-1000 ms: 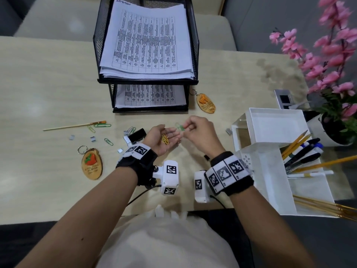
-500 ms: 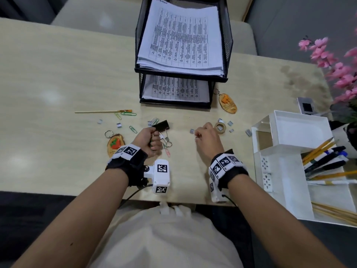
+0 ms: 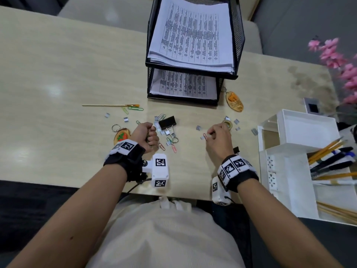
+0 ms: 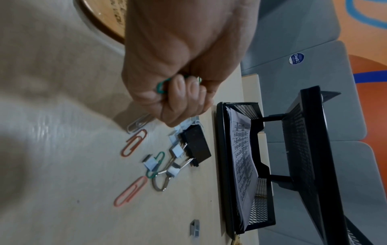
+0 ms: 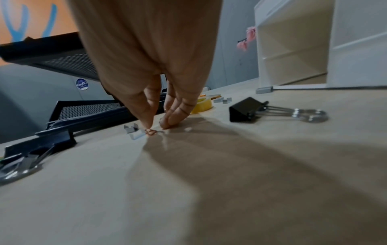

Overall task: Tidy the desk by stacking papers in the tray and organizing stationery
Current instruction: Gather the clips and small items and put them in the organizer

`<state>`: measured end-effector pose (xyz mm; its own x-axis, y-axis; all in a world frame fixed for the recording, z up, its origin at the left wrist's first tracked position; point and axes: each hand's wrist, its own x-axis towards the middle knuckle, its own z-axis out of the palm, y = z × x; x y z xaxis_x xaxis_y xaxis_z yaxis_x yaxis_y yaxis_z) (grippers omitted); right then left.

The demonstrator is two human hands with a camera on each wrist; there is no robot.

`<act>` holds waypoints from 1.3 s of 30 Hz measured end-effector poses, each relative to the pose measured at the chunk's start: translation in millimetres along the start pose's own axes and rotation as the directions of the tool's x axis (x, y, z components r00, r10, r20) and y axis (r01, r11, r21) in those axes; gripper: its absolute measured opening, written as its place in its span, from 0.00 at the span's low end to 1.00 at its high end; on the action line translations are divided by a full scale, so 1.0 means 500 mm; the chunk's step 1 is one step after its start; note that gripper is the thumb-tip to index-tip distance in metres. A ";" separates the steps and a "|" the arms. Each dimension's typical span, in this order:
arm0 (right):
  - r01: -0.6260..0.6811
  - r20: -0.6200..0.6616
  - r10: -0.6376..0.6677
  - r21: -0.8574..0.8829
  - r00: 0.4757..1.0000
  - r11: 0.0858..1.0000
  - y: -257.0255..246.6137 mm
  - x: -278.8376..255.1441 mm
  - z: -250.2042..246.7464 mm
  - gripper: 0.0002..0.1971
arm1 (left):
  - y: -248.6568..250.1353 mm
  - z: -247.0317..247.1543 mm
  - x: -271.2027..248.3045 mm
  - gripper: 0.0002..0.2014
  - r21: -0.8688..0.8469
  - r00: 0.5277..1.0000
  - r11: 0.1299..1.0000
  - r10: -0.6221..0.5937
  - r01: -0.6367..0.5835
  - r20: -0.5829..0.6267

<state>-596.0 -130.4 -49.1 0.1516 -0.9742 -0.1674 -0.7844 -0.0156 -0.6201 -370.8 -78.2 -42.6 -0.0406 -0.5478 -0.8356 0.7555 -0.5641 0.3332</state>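
Gathering loose paper clips off the desk [image 3: 58, 74] looks to be the step in hand, judged from how both hands sit. The papers [image 3: 191, 33] already lie stacked in the black mesh tray [image 3: 239, 28] at the top centre of the head view, so the stationery half of the task appears to be what remains. The left hand [image 3: 144, 137], at centre left of that view, is closed into a fist, and the left wrist view shows a green paper clip [image 4: 161, 86] poking out between its curled fingers. The right hand [image 3: 218, 139], at centre right, has thumb and forefinger drawn together, tips down on the desk, nipping a pink paper clip [image 5: 151, 132] that lies flat just beside a small silver staple block [image 5: 134, 131]. The clip's long axis seems to run roughly up and down the head frame, though it is too small to tell which end leads. The next move probably calls for lifting the clip cleanly without dragging the staples along. More clips and a black binder clip [image 3: 167, 122] lie scattered just right of the left hand, and the white organizer [image 3: 309, 130] stands at the right edge.
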 end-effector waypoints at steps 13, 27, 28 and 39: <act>-0.082 0.046 0.092 -0.175 0.995 0.981 -0.018 -0.010 0.011 0.07 | -0.008 0.022 -0.005 0.18 0.055 1.000 0.998 -0.015 0.015 -0.001; -0.042 0.333 0.107 -0.196 0.937 0.980 -0.156 -0.070 0.071 0.08 | 0.025 -0.005 -0.027 0.19 -0.187 0.997 0.980 0.073 -0.073 -0.010; -0.046 0.322 0.119 -0.227 0.939 0.973 -0.158 -0.074 0.079 0.07 | 0.028 -0.009 -0.030 0.19 -0.199 0.996 0.976 0.083 -0.083 -0.007; -0.115 0.257 0.179 -0.243 0.950 0.963 -0.180 -0.112 0.106 0.06 | 0.025 -0.079 -0.042 0.18 -0.189 0.994 0.976 0.098 -0.107 -0.057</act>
<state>-501.8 -62.4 -24.6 0.1585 -0.8700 -0.4669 -0.9193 0.0425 -0.3912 -334.9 -49.2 -38.1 0.0704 -0.5644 -0.8225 0.8656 -0.3752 0.3316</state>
